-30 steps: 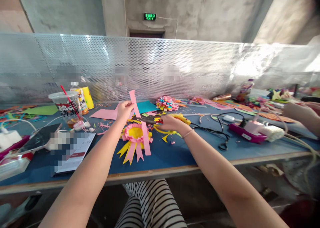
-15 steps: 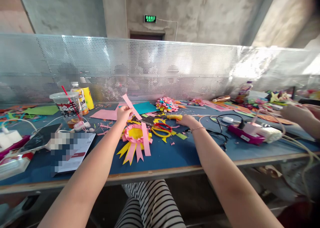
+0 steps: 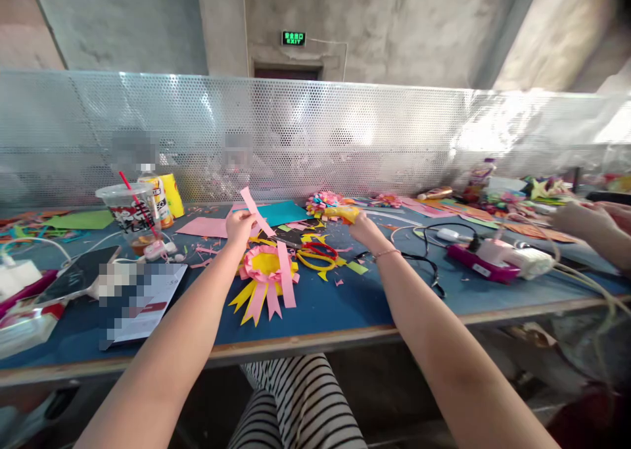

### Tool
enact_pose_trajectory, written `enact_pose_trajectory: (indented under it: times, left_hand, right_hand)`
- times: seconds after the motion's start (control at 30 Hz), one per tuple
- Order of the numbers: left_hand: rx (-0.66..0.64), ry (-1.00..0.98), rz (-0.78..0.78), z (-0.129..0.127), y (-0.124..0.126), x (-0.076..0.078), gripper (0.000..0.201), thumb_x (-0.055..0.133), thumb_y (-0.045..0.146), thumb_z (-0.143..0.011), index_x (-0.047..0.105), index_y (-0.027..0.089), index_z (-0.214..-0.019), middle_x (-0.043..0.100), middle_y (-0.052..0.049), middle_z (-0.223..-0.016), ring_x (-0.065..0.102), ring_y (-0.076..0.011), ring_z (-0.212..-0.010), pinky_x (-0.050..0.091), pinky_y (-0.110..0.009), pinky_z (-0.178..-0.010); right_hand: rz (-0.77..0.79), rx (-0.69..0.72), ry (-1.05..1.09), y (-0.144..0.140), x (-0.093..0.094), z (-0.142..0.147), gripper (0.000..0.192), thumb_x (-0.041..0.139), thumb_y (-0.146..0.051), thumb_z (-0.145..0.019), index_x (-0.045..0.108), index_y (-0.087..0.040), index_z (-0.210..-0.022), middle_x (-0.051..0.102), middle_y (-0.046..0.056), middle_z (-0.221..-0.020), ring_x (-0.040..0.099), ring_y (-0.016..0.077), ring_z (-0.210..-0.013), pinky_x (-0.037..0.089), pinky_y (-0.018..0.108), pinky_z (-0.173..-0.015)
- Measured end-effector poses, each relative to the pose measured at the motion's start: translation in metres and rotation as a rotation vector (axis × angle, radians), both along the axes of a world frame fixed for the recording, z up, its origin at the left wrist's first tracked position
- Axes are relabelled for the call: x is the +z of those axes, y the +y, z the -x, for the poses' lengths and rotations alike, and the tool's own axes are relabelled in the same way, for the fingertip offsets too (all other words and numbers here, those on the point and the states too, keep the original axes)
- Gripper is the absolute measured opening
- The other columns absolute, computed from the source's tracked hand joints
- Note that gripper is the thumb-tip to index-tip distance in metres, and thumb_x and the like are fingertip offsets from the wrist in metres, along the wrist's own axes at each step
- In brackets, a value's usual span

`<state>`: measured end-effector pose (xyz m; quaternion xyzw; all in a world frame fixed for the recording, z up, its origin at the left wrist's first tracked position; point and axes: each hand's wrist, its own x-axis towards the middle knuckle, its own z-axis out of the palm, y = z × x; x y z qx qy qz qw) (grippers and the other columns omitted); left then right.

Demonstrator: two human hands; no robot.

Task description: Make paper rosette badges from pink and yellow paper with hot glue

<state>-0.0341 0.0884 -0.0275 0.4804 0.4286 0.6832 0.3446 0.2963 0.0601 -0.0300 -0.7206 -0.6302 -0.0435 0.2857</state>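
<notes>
The blue worktable [image 3: 345, 311] spans the lower middle of the frame, backed by a perforated metal screen [image 3: 345, 140]. A pink-and-yellow paper rosette [image 3: 267, 271] lies flat at centre frame, with red-and-yellow scissors [image 3: 318, 255] just to its right.

Change noted: one second ago the right hand [image 3: 362, 229] was closed on the scissors at the strip; the scissors are now set down on the table, and the hand is raised further back, closed around a yellow glue gun [image 3: 341, 212]. By judgement, cutting is finished and gluing is being prepared.

The left hand [image 3: 241, 225] is held just above and left of the rosette, its fingers pinched on a pink paper strip [image 3: 254, 209], which slants up toward upper centre. The glue gun is held to the right of the strip, apart from it.

A co-worker's hands [image 3: 586, 222] are seen at the right edge of the frame. A plastic drink cup [image 3: 129, 213] with a red straw stands at the left.
</notes>
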Motion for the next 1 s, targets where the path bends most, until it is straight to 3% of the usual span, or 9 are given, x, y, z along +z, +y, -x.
enact_pose_trajectory:
  times: [0.07,0.23,0.43,0.7,1.0]
  left_hand:
    - [0.03,-0.065,-0.004,0.0,0.0,0.0,0.011,0.067,0.022,-0.058,0.06,0.014,-0.06,0.057,0.002,-0.05,0.054,-0.0097,-0.048,0.046,-0.022,-0.054]
    - [0.009,-0.139,-0.044,-0.002,0.003,-0.003,0.011,0.065,0.022,-0.059,0.058,0.015,-0.063,0.059,0.002,-0.053,0.058,-0.0119,-0.05,0.05,-0.025,-0.056]
    - [0.01,-0.024,-0.124,-0.005,-0.002,-0.001,0.014,0.065,0.025,-0.061,0.055,0.016,-0.062,0.06,0.001,-0.058,0.061,-0.0136,-0.054,0.052,-0.027,-0.06]
    - [0.073,0.173,-0.152,-0.009,0.003,-0.009,0.012,0.062,0.028,-0.063,0.055,0.018,-0.063,0.06,0.001,-0.056,0.063,-0.0165,-0.057,0.05,-0.028,-0.06]
    - [0.054,0.167,-0.128,-0.009,0.001,-0.008,0.013,0.061,0.029,-0.063,0.054,0.018,-0.063,0.06,0.0,-0.057,0.064,-0.0183,-0.057,0.05,-0.029,-0.06]
  right_hand:
    - [-0.072,-0.002,0.132,-0.004,0.006,0.013,0.048,0.053,-0.033,-0.076,0.051,-0.012,-0.119,0.064,0.016,-0.103,0.062,0.0288,-0.09,0.047,0.033,-0.07]
    - [-0.194,0.259,0.095,-0.019,0.015,0.055,0.04,0.048,-0.042,-0.079,0.049,-0.017,-0.111,0.063,0.012,-0.101,0.06,0.0266,-0.091,0.046,0.037,-0.076]
    - [-0.199,0.212,-0.103,-0.031,0.012,0.086,0.058,0.054,-0.051,-0.077,0.044,-0.011,-0.118,0.06,0.019,-0.112,0.059,0.0304,-0.098,0.045,0.036,-0.077]
    - [-0.319,0.29,-0.224,-0.018,-0.001,0.085,0.04,0.045,-0.039,-0.086,0.044,-0.01,-0.112,0.063,0.017,-0.1,0.062,0.0273,-0.09,0.046,0.034,-0.072]
    - [-0.321,0.297,-0.358,-0.015,-0.005,0.083,0.034,0.042,-0.036,-0.089,0.039,-0.012,-0.113,0.063,0.016,-0.097,0.062,0.0243,-0.086,0.045,0.03,-0.066]
